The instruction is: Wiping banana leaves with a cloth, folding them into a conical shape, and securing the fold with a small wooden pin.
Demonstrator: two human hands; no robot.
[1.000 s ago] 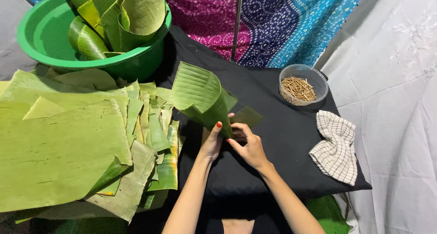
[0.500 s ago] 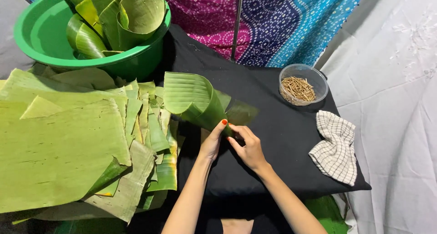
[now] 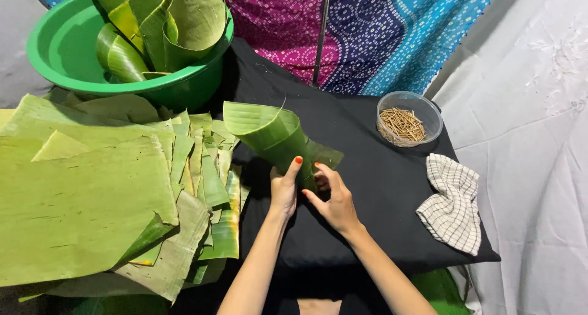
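Head view showed both hands over the black cloth (image 3: 380, 186). The left hand (image 3: 283, 189) and the right hand (image 3: 334, 198) were pinching the narrow end of a leaf cone (image 3: 269, 134), its wide mouth tilted toward the green basin (image 3: 61, 52). A bowl of sticks (image 3: 408, 118) and a checked towel (image 3: 453, 205) lay on the cloth, flat leaves (image 3: 86, 198) beside it.

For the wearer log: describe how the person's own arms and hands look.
Both forearms are bare, with no sleeves in view. The left hand has red-orange polish on its thumbnail; the right hand shows the same polish on a nail. No rings, watch or gloves are visible.
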